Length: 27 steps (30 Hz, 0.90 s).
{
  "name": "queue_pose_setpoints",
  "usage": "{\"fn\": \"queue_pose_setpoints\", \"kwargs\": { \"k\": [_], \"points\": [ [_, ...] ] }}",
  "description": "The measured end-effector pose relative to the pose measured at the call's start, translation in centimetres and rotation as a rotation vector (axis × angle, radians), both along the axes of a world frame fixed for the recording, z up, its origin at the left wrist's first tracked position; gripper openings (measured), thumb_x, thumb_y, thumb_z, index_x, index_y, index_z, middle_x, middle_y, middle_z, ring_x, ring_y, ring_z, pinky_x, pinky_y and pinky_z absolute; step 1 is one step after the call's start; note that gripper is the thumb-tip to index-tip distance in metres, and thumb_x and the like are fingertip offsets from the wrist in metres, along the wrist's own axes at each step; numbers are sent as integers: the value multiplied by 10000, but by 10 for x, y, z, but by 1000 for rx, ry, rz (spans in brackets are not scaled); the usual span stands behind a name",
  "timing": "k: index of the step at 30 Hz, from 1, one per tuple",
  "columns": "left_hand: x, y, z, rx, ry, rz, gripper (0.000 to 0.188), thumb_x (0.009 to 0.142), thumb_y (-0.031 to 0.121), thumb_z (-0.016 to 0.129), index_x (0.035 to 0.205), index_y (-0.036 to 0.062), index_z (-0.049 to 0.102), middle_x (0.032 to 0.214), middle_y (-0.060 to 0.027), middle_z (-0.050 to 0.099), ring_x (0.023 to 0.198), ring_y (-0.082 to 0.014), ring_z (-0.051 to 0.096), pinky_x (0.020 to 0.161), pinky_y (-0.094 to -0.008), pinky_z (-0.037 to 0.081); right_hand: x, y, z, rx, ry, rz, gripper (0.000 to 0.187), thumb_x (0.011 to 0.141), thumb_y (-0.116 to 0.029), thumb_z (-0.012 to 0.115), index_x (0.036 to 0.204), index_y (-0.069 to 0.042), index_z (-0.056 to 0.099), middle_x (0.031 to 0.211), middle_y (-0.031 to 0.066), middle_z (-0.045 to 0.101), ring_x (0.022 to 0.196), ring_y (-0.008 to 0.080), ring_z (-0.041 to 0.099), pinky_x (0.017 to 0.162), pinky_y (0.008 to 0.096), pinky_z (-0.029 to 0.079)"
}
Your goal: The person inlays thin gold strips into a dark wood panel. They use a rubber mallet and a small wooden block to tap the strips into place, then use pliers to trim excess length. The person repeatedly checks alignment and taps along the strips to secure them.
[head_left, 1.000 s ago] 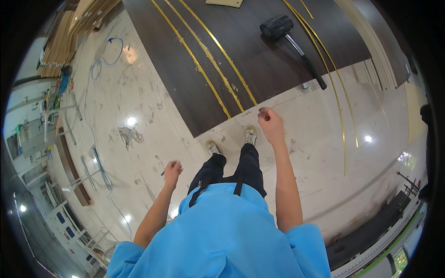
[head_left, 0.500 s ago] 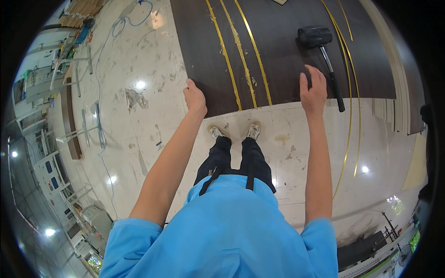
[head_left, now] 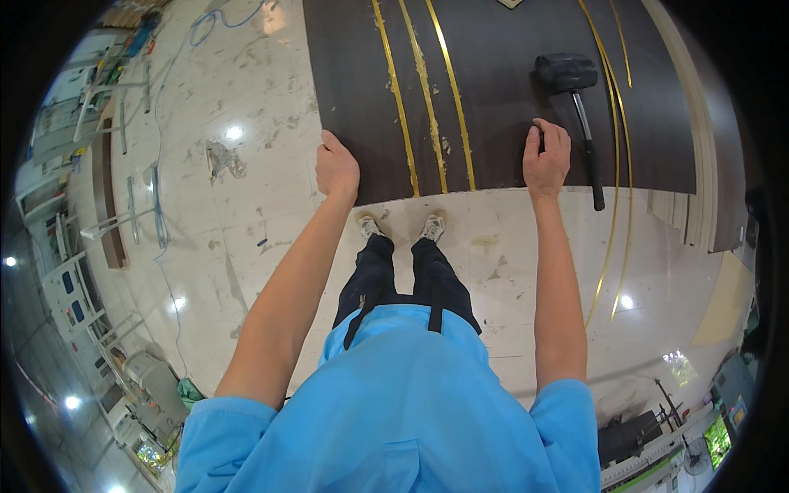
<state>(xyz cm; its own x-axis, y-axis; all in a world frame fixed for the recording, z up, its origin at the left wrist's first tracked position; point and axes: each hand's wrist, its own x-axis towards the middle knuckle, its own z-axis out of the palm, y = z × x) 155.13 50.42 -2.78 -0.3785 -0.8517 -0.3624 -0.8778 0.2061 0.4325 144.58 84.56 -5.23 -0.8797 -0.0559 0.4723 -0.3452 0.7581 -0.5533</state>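
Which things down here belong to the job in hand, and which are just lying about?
Likely the job:
Dark panel, left hand at its corner, right hand over its near edge
Gold strips on the panel
Black mallet, beside the right hand

Seemingly lying about:
Brown board, floor at left
Small dark piece on the floor
Pale yellow sheet at right

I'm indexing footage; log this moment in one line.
left hand: at left edge of dark board; right hand: over board; black mallet: on board, handle overhanging
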Motion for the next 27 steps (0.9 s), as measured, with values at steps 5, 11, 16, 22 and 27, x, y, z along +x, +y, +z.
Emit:
{"fn": "queue_pose_setpoints", "kwargs": {
  "k": [5,11,16,22,27],
  "points": [
    [-1,2,3,-18,-4,1,815,1132,639,216,1285,10,709,1278,-252,752,1219,-488,685,1057,-581,509,0,-1,1,8,0,-7,181,1012,-149,693,1164,-62,740,1143,117,713,1104,335,665,956,442,555],
    [-1,3,3,-24,23,7,816,1133,636,219,1295,3,706,1269,-252,754,1209,-489,687,1059,-573,509,1,0,0,6,1,-16,183,1001,-128,688,1162,-56,737,1140,116,714,1091,328,667,944,439,559],
    [0,3,0,1,36,21,817,1134,632,215,1313,-1,701,1298,-257,743,1237,-481,677,1067,-563,505,2,-2,2,-23,-9,-38,187,995,-117,685,1165,-54,730,1114,117,714,1057,326,670,920,437,562],
    [-2,1,0,5,70,2,833,1134,640,207,1326,-7,695,1314,-258,737,1250,-480,671,1076,-561,499,2,-3,5,-35,-11,-54,190,988,-104,685,1167,-50,720,1059,117,706,1012,330,670,892,447,559],
    [2,1,-4,-17,50,-6,839,1133,645,213,1336,-13,690,1331,-272,727,1263,-495,658,1088,-575,489,2,-2,2,-29,3,-47,198,992,-97,682,1181,-51,716,1059,132,703,1016,350,669,893,456,558]
  ]
}}
